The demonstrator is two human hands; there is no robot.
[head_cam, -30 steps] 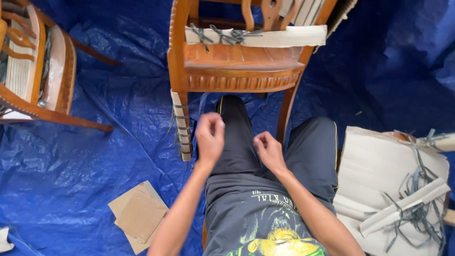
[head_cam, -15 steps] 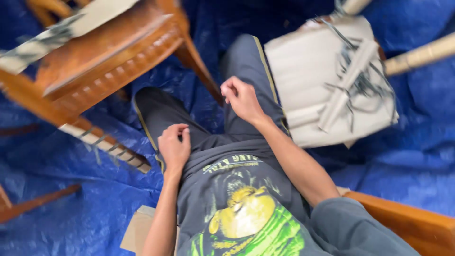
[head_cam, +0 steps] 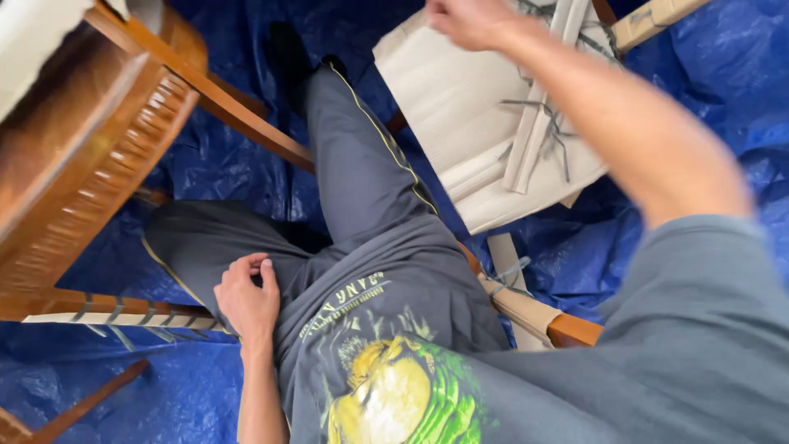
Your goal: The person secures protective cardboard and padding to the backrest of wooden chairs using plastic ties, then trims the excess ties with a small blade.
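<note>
Fingers, left: we see the left hand [head_cam: 248, 298] lying on our left thigh, fingers [head_cam: 246, 265] loosely curled inward, thumb raised beside them; they clamp nothing and touch only the grey trouser cloth.
Fingers, right: our right hand [head_cam: 468, 20] is stretched out to the top edge of the view, blurred and partly cut off; the fingers look drawn together in a loose fist, and we cannot tell whether they hold anything.
Nearest thing, right: the wrapped chair seat [head_cam: 460, 115], a pale beige cardboard-covered panel lying tilted just under the right hand; whether hand and wrapping touch we cannot tell.
Wrapping detail: flat beige strips [head_cam: 538, 136] run across the panel, bound with thin grey cord [head_cam: 559, 131] in loose tangles.
Second wrapped part: a beige-covered wooden rail [head_cam: 526, 308] beside our right hip, also tied with grey cord, its bare brown end showing.
Wooden chair: a brown carved chair [head_cam: 90, 164] fills the upper left, tipped, one leg [head_cam: 246, 123] crossing above our left knee.
Bound rail: a pale strip with dark ties [head_cam: 123, 316] lies along the chair's lower rail, just left of the left hand.
Floor: blue tarpaulin [head_cam: 674, 90] under everything.
Clothing: grey shirt with a yellow-green print [head_cam: 394, 395], grey trousers with a thin yellow side stripe [head_cam: 362, 164].
</note>
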